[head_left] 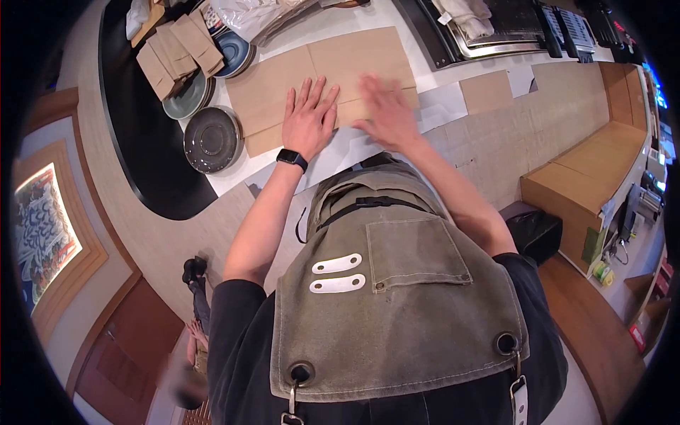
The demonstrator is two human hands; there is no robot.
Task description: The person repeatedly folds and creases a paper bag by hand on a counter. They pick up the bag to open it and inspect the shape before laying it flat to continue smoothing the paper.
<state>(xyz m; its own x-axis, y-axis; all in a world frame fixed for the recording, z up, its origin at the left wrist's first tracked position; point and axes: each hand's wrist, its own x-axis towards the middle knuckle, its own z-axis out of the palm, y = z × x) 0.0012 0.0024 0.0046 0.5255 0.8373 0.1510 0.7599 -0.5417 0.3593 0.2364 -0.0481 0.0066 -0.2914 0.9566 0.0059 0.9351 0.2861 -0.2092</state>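
Note:
A large brown kraft paper piece point(347, 53) with crease lines lies flat on the white counter. My left hand point(309, 120) rests on its near part with the fingers spread, and a dark watch sits on that wrist. Over the paper's right side is my right hand point(388, 117), its fingers stretched out and blurred by motion, thumb apart. Neither hand grips anything. Left of the paper stand a stack of dark grey plates point(212, 139), a greenish plate stack point(190, 98) and blue plates point(234, 54).
Folded brown paper pieces point(173, 57) lie over the plates. A clear plastic bag point(258, 18) is at the back. Back right, a cloth point(467, 18) lies on metal-edged equipment. A cardboard-coloured box shelf point(584, 170) stands right. Another person point(195, 333) is lower left.

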